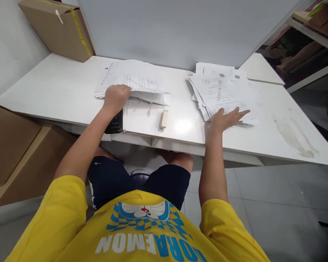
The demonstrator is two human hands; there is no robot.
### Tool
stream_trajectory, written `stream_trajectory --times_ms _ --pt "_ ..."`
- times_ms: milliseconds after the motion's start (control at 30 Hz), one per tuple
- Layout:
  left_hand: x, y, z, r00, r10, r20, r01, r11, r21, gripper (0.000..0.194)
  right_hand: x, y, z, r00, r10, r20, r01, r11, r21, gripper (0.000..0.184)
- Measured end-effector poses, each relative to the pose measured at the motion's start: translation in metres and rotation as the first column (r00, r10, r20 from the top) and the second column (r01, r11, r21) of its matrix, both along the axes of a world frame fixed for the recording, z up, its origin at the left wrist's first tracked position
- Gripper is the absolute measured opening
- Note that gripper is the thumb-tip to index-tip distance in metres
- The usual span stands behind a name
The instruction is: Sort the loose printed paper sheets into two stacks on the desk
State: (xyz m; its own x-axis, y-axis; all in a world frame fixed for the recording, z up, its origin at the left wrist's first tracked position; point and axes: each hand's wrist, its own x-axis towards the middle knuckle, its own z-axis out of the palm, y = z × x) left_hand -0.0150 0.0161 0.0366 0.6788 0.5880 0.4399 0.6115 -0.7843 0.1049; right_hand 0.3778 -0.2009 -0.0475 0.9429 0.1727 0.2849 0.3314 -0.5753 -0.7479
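Two piles of printed white sheets lie on a white table (57,87). My left hand (116,97) is curled on the near edge of the left pile (133,80), fingers tucked under its top sheets and lifting them. My right hand (226,118) lies flat with fingers spread on the near edge of the right pile (221,91). A cream stapler (164,119) rests on the table between my hands. A black device (115,123) sits under my left wrist at the table's front edge.
A taped cardboard box (58,27) leans at the back left corner. More brown cardboard (13,153) stands to the left below the table. A grey partition (180,32) backs the table. Shelving (311,32) is at the right. A stain (292,136) marks the table's right side.
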Motion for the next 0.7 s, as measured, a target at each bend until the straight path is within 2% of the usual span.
stream_trajectory --times_ms 100,200,333,467,567,700 --pt "0.0 -0.008 0.008 0.991 0.109 0.077 -0.109 0.994 -0.002 0.042 0.003 0.001 -0.002 1.0 0.004 0.011 -0.004 1.0 -0.003 0.062" --pt "0.006 -0.008 0.011 0.99 0.117 0.082 -0.118 0.993 -0.002 0.038 0.002 0.001 -0.003 0.999 0.006 0.036 -0.006 1.0 0.004 0.059" --pt "0.024 0.011 0.0 0.999 0.005 -0.032 -0.006 0.999 -0.035 0.039 -0.004 0.001 -0.002 0.999 -0.001 0.042 0.001 1.0 0.008 0.057" --pt "0.041 0.044 -0.009 0.984 -0.011 -0.177 -0.007 0.995 -0.1 0.053 -0.007 0.004 0.001 0.998 0.033 0.06 -0.034 0.999 0.003 0.057" --pt "0.046 0.062 -0.005 0.954 -0.011 -0.301 -0.032 0.99 -0.138 0.064 -0.008 0.008 0.004 0.998 0.04 0.049 -0.039 0.999 -0.016 0.058" --pt "0.048 0.072 0.002 0.918 -0.018 -0.397 -0.016 0.997 -0.081 0.055 -0.011 0.01 0.006 0.998 0.035 0.048 -0.035 0.999 -0.006 0.058"
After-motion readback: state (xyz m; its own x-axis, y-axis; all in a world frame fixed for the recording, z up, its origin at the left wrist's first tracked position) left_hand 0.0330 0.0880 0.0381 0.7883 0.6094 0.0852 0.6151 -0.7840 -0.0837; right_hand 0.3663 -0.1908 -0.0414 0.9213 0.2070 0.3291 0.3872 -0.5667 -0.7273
